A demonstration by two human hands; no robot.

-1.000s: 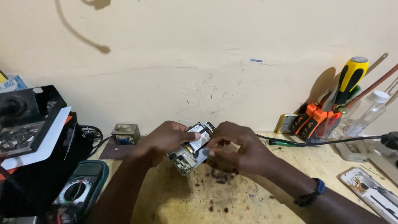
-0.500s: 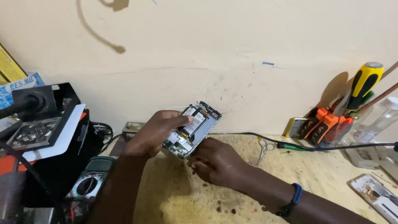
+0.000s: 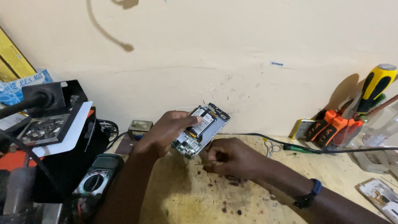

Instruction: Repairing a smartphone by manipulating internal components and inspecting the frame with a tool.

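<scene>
My left hand holds an opened phone with its back cover off, tilted up above the bench so the battery and circuit board show. My thumb lies across the battery. My right hand is just below and right of the phone's lower end, fingers curled and pinched together by the board's bottom edge. Whether something tiny sits in the pinch is too small to tell. A dark band is on my right wrist.
A multimeter and black equipment stand at the left. Small scissors and a black cable lie behind my right hand. Orange-handled tools, a yellow screwdriver and a phone part are at the right.
My left hand lifted the phone and tilted it upward. My right hand left the phone's upper side and dropped below its lower end, fingers pinched.
</scene>
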